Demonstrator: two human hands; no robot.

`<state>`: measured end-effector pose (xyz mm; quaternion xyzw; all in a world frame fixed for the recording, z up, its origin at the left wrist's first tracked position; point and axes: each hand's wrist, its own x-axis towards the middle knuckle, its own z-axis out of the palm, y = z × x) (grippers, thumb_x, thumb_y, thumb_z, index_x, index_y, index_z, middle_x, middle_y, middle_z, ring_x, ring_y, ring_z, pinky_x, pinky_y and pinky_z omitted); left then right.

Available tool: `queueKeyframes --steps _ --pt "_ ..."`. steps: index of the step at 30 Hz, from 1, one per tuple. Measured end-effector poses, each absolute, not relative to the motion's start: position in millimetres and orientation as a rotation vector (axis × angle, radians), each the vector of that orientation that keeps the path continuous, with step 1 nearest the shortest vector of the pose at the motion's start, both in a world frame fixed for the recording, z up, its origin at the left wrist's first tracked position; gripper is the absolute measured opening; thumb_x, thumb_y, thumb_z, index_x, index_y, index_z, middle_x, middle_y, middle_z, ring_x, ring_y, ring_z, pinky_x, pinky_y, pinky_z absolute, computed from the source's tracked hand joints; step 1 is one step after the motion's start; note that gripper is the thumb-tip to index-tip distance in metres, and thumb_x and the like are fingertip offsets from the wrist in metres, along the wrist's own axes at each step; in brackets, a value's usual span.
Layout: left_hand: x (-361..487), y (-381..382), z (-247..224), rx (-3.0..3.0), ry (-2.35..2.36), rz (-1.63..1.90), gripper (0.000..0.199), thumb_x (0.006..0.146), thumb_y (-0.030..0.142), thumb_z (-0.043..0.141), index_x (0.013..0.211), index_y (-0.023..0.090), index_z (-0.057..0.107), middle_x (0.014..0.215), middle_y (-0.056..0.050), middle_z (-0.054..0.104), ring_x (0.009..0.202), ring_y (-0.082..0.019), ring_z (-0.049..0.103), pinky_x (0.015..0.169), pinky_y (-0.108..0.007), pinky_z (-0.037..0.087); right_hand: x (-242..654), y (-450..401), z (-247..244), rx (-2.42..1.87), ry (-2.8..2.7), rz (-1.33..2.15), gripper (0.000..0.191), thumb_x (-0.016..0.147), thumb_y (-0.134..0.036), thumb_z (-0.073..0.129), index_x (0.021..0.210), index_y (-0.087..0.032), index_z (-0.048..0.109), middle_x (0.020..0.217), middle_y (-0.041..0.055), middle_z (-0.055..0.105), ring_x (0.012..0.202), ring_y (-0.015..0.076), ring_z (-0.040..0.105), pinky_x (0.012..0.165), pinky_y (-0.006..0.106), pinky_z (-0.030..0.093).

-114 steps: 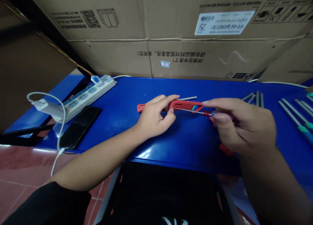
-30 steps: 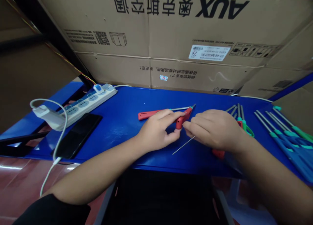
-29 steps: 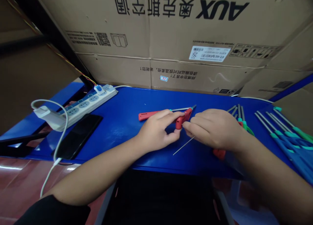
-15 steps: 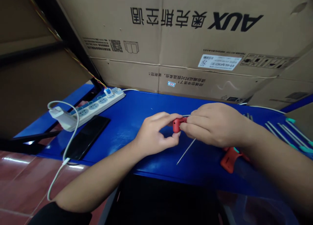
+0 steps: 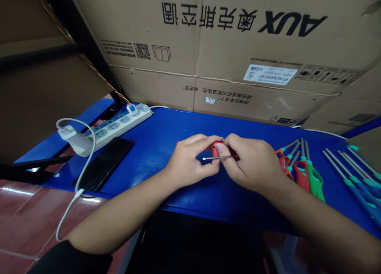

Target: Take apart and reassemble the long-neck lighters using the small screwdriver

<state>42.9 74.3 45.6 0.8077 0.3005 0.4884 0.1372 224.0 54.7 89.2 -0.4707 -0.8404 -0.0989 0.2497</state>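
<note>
Red plastic lighter body (image 5: 214, 148), mostly hidden, right of the power strip (image 5: 119, 128); left hand (image 5: 189, 157) pinches it between thumb and fingers. Right hand (image 5: 256, 161) curled closed round a screwdriver (image 5: 210, 158), thumb against the red. Phone (image 5: 105, 164) at strip's near side; other lighters (image 5: 302, 173) farther right of it.

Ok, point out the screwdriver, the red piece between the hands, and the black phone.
Screwdriver (image 5: 216, 158), head view: on its bare metal shaft.
Red piece (image 5: 214, 150), head view: on its exposed end.
Black phone (image 5: 107, 163), head view: on its upper face.
</note>
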Motion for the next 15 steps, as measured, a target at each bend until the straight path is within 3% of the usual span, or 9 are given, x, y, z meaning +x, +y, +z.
queueKeyframes --steps 3,8,15 --pt "44 74 45 2.337 0.855 1.389 0.035 0.081 0.022 0.065 0.116 0.021 0.066 0.098 -0.002 0.073 0.085 -0.015 0.069 0.08 -0.027 0.056 218 48 88 -1.376 -2.346 -0.333 0.026 0.097 -0.03 0.041 0.078 -0.019 0.055 0.061 0.002 0.062 0.051 0.0149 0.054 0.051 0.029 0.023" --pt "40 71 45 2.326 0.912 1.289 0.039 0.08 0.022 0.068 0.119 0.018 0.066 0.102 -0.003 0.072 0.09 -0.015 0.069 0.084 -0.026 0.055 219 45 89 -1.503 -2.453 -0.125 0.02 0.098 -0.029 0.038 0.086 -0.02 0.053 0.068 0.0024 0.067 0.053 0.0171 0.057 0.052 0.03 0.023" --pt "22 46 36 2.266 1.066 1.174 0.037 0.085 0.025 0.067 0.122 0.018 0.064 0.113 -0.006 0.072 0.102 -0.018 0.069 0.091 -0.031 0.055 222 42 99 -1.376 -2.593 0.083 0.015 0.096 -0.026 0.043 0.095 -0.02 0.057 0.073 0.0017 0.069 0.058 0.017 0.059 0.053 0.029 0.025"
